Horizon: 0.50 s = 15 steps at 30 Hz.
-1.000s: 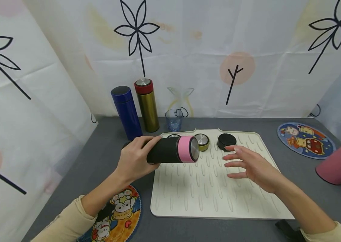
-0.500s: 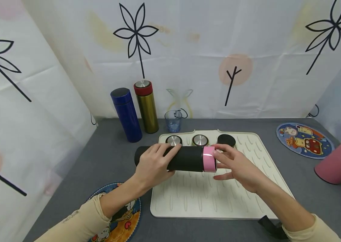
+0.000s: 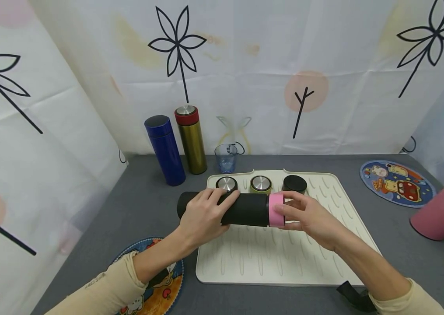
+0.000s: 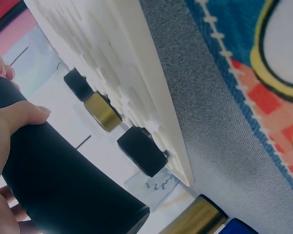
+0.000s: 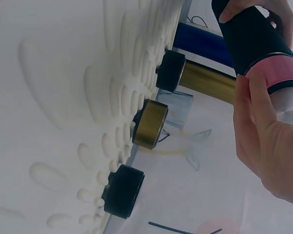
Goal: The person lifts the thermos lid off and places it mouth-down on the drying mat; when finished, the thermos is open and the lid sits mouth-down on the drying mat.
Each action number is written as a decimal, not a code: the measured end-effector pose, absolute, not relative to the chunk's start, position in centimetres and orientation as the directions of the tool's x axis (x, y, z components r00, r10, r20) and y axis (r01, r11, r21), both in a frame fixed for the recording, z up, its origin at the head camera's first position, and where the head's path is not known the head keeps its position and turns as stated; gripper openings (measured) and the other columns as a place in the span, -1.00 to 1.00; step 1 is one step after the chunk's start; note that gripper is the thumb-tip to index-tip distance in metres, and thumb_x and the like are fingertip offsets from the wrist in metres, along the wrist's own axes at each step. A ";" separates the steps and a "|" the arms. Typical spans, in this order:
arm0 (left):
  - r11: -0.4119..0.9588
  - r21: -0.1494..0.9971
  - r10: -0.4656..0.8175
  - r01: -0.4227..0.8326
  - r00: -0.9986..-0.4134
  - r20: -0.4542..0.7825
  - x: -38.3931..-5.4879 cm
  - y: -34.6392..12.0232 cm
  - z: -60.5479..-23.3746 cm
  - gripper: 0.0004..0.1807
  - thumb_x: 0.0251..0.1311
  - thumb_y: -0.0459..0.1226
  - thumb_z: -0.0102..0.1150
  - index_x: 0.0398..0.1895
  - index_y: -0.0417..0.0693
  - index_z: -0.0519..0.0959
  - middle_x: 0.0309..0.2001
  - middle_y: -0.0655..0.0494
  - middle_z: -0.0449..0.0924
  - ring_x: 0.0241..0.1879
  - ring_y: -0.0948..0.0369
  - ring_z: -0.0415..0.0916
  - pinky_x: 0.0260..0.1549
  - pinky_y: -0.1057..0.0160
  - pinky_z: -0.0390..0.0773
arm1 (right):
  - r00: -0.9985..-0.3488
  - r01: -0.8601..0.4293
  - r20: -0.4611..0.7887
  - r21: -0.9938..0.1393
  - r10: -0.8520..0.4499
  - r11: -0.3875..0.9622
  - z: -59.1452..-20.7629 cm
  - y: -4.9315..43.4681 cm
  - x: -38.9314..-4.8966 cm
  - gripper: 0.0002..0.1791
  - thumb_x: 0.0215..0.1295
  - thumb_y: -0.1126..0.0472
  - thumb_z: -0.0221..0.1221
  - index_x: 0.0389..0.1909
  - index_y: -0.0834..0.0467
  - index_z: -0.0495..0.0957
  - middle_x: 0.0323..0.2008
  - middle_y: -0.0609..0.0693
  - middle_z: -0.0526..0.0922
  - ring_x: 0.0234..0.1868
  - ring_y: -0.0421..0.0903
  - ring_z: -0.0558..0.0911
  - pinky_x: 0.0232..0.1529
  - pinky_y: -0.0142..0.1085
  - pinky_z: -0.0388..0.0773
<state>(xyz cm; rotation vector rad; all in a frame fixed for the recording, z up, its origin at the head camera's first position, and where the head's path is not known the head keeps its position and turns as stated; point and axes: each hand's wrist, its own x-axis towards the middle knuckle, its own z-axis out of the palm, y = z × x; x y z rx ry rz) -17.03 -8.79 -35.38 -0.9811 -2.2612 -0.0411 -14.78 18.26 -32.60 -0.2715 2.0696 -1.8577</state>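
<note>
Left hand (image 3: 203,218) grips a matte black bottle (image 3: 250,210), right hand (image 3: 318,219) pinches its pink, silver-topped lid (image 3: 273,216)

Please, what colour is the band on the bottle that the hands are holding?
The band is pink; it shows best in the right wrist view.

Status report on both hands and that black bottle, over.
Left hand gripping black bottle, held sideways. Right hand pinching its pink band. Three caps on white mat beyond; nothing visibly blocking.

Black bottle (image 3: 247,210) partly behind left fingers (image 3: 229,201)
</note>
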 end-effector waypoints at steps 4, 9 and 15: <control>0.722 -0.193 0.638 0.665 -0.530 0.559 -16.9 -8.7 -35.3 -0.12 -0.41 -0.05 0.58 0.18 0.04 0.51 -0.11 -0.04 0.52 -0.19 0.03 0.53 -0.32 0.12 0.63 | -0.924 -0.029 -0.043 -0.983 -0.380 0.183 -32.8 18.6 -14.7 -0.35 0.27 0.22 0.23 0.30 0.34 0.22 0.07 0.30 0.37 -0.07 0.05 0.58 -0.10 -0.15 0.58; 0.728 -0.132 0.629 0.673 -0.578 0.520 -16.8 -8.7 -35.2 -0.16 -0.33 -0.03 0.54 0.19 0.05 0.51 -0.13 0.00 0.52 -0.22 0.05 0.54 -0.42 0.12 0.64 | -0.831 -0.418 0.252 -0.871 -0.496 0.257 -33.5 19.3 -15.1 -0.36 0.08 0.30 0.39 0.20 0.16 0.39 0.13 0.10 0.41 0.08 -0.05 0.50 0.00 -0.28 0.53; 0.729 -0.144 0.629 0.670 -0.571 0.528 -17.0 -8.7 -35.2 -0.11 -0.35 -0.04 0.55 0.23 0.05 0.49 -0.09 -0.02 0.52 -0.17 0.06 0.54 -0.35 0.14 0.63 | -0.725 -0.631 0.403 -0.715 -0.558 0.302 -33.7 19.5 -15.0 -0.24 0.01 0.33 0.43 0.26 0.09 0.32 0.23 0.05 0.33 0.23 0.00 0.37 0.07 -0.24 0.49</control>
